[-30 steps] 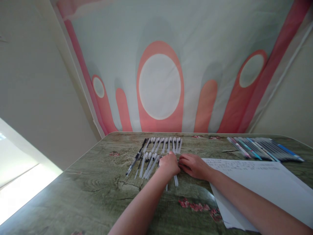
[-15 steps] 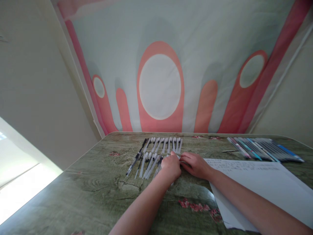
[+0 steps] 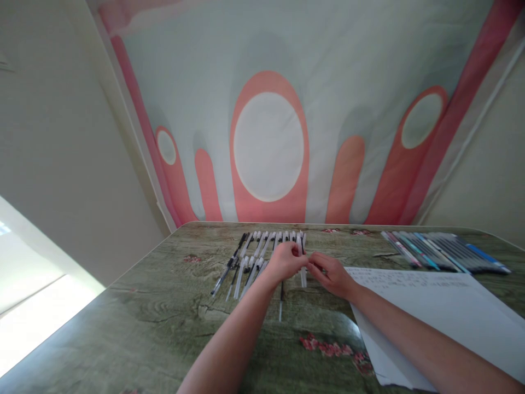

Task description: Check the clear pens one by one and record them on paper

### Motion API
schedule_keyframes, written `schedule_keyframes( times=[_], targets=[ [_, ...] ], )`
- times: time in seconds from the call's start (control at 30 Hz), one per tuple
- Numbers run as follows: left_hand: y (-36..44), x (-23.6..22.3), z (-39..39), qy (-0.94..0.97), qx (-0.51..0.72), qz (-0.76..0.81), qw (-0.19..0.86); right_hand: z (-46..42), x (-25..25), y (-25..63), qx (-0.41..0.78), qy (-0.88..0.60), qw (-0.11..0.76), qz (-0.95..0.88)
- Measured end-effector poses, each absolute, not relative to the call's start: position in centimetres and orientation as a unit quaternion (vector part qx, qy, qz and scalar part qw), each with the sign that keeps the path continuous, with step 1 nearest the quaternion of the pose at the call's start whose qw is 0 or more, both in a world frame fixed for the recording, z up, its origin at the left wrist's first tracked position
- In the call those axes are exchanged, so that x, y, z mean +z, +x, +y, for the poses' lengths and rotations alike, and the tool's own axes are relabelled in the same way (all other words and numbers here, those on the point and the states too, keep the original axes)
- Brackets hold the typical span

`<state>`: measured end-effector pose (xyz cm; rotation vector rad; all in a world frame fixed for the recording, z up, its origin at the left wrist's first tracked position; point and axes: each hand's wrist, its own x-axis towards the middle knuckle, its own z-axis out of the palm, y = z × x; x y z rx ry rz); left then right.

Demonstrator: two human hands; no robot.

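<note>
My left hand (image 3: 286, 261) pinches a translucent white pen tube (image 3: 303, 278), held roughly upright in the picture over the front of the pen rows. Close beside it, my right hand (image 3: 330, 273) has its fingers bent and drawn together, the tips meeting the left fingers; whether they grip anything is hidden. A thin pen refill (image 3: 281, 301) with a dark upper part lies below the left hand. Behind and left of that hand are a back row of white-capped pen parts (image 3: 262, 243) and a front row (image 3: 245, 276), partly covered by my left hand and forearm.
Dark pens (image 3: 227, 268) lie slanted at the rows' left end. White paper (image 3: 438, 323) with handwriting lies under my right forearm. Behind it, several coloured and grey pens (image 3: 443, 251) lie side by side. The wood-patterned table (image 3: 156, 323) ends at a patterned wall hanging (image 3: 268, 148).
My left hand has risen slightly, turned, and now shows a pen tube between its fingers. The refill below has come into view. My right hand has shifted slightly and stays close.
</note>
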<state>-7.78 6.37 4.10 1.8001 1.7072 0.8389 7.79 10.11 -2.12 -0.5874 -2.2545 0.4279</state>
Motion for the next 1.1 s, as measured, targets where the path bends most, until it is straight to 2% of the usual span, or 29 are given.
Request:
schedule_keyframes(
  times=[0.17,0.43,0.6,0.77,0.9,1.1],
  targets=[
    [-7.5,3.4,7.0,0.579,0.42,0.585,0.381,9.9,-1.8,7.8,0.203,-0.233,0.385,-0.87],
    [-8.2,2.7,7.5,0.549,0.489,0.53,0.424,10.3,-2.3,7.7,0.301,-0.278,0.391,-0.824],
    [-9.4,2.8,8.5,0.398,0.666,0.489,0.399,10.9,-2.9,7.7,0.347,-0.317,0.426,-0.773],
    [-11.4,2.7,9.3,0.206,0.788,0.428,0.392,11.1,-2.9,7.8,0.267,-0.337,0.457,-0.779],
    [-12.5,2.6,9.5,0.154,0.805,0.416,0.394,11.1,-3.0,8.0,0.207,-0.337,0.471,-0.789],
    [-12.7,2.8,9.5,0.118,0.819,0.391,0.403,11.5,-3.2,8.2,0.183,-0.343,0.466,-0.795]
  ],
)
